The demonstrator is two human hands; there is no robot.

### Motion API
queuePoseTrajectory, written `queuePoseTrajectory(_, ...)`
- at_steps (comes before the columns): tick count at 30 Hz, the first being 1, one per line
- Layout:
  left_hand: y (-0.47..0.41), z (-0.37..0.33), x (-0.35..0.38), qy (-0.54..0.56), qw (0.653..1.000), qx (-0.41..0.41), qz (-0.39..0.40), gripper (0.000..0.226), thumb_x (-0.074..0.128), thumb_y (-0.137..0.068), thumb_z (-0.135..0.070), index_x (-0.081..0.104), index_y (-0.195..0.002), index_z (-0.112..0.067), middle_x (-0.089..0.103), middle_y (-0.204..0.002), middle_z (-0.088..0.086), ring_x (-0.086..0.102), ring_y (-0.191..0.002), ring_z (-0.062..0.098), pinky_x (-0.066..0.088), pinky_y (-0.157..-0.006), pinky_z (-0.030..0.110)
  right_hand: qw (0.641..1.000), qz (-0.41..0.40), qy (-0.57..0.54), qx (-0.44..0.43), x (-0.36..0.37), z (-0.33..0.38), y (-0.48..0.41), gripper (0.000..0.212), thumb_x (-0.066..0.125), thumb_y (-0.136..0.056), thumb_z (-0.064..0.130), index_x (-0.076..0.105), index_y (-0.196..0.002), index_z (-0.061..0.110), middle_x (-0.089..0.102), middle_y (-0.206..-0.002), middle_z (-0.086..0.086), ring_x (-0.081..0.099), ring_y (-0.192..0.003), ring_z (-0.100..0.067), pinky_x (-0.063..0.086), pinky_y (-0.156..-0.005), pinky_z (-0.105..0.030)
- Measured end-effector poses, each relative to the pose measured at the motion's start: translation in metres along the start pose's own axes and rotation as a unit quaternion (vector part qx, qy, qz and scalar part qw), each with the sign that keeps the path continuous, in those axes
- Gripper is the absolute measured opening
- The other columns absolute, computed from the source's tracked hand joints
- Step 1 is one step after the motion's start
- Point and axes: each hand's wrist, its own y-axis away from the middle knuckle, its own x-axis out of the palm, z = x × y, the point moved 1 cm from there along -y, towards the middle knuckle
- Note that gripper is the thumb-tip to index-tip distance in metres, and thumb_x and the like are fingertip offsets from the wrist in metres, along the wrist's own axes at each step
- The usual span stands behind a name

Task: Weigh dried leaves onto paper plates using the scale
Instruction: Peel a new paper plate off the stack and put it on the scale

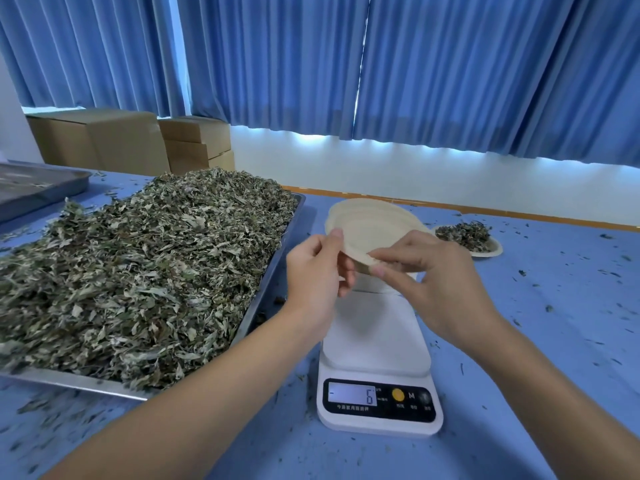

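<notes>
Two pinch grips, L hand (313, 271) & R hand (436, 282), on near rim of paper plates (370, 226) above scale (377, 341).

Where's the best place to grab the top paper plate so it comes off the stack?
Pinch the thin near rim of the stack of pale round paper plates, coming from the person's side. The stack tilts down toward the person, so that edge is exposed, and the left hand and right hand both grip there.
</notes>
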Motion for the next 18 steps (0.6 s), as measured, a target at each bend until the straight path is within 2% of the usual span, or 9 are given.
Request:
queuePoseTrajectory(3, 0.016, 0.001, -0.012, -0.006, 0.999, -0.022, 0.047, 0.037, 0.062, -0.1, -0.028, 0.049, -0.07, -0.012, 0.05, -0.055, 0.003, 0.043, -0.042, 0.015, 0.028, -0.038, 0.021, 0.999, 0.01, -0.001, -0.037, 0.002, 0.001, 0.023, 0.025, 0.075, -0.088, 0.033, 0.08, -0.109, 0.022, 0.069, -0.091, 0.013, 0.066, -0.088, -0.012, 0.055, -0.086, -0.047)
queuePoseTrajectory(5, 0.024, 0.0, -0.017, 0.005, 0.997, -0.03, 0.078, 0.034, 0.061, -0.1, -0.029, 0.05, -0.074, -0.01, 0.05, -0.056, 0.004, 0.044, -0.043, 0.015, 0.029, -0.038, 0.021, 0.999, 0.008, -0.011, -0.051, 0.004, 0.002, 0.033, 0.03, 0.07, -0.088, 0.037, 0.08, -0.111, 0.021, 0.068, -0.093, 0.013, 0.066, -0.09, -0.013, 0.056, -0.083, -0.047)
queuePoseTrajectory(8, 0.032, -0.002, -0.023, 0.044, 0.988, -0.037, 0.145, 0.025, 0.057, -0.101, -0.029, 0.054, -0.088, -0.007, 0.053, -0.065, 0.007, 0.052, -0.052, 0.017, 0.034, -0.04, 0.023, 0.997, -0.023, -0.027, -0.065, 0.006, 0.003, 0.041, 0.024, 0.073, -0.089, 0.029, 0.08, -0.11, 0.02, 0.066, -0.089, 0.011, 0.065, -0.086, -0.012, 0.058, -0.076, -0.036)
queuePoseTrajectory(11, 0.034, -0.006, -0.027, 0.07, 0.976, -0.044, 0.199, 0.017, 0.055, -0.1, -0.024, 0.055, -0.099, -0.008, 0.059, -0.078, 0.007, 0.059, -0.063, 0.016, 0.042, -0.044, 0.022, 0.997, -0.043, -0.052, -0.044, 0.007, 0.004, 0.04, 0.022, 0.074, -0.089, 0.026, 0.08, -0.109, 0.023, 0.067, -0.089, 0.01, 0.066, -0.085, -0.012, 0.057, -0.075, -0.028)
queuePoseTrajectory(15, 0.029, -0.011, -0.026, 0.084, 0.974, -0.045, 0.207, 0.012, 0.056, -0.098, -0.022, 0.057, -0.102, -0.011, 0.063, -0.083, 0.004, 0.063, -0.07, 0.012, 0.046, -0.046, 0.02, 0.995, -0.042, -0.09, -0.015, 0.005, 0.004, 0.03, 0.019, 0.076, -0.089, 0.022, 0.08, -0.107, 0.025, 0.069, -0.092, 0.008, 0.065, -0.081, -0.008, 0.047, -0.074, -0.012)
queuePoseTrajectory(18, 0.023, -0.014, -0.021, 0.123, 0.969, -0.049, 0.207, 0.012, 0.058, -0.096, -0.02, 0.061, -0.104, -0.011, 0.069, -0.087, 0.002, 0.067, -0.074, 0.008, 0.051, -0.048, 0.018, 0.99, -0.04, -0.137, 0.005, 0.0, 0.005, 0.018, 0.021, 0.075, -0.087, 0.027, 0.08, -0.107, 0.022, 0.071, -0.093, 0.001, 0.064, -0.079, -0.012, 0.047, -0.072, -0.015)
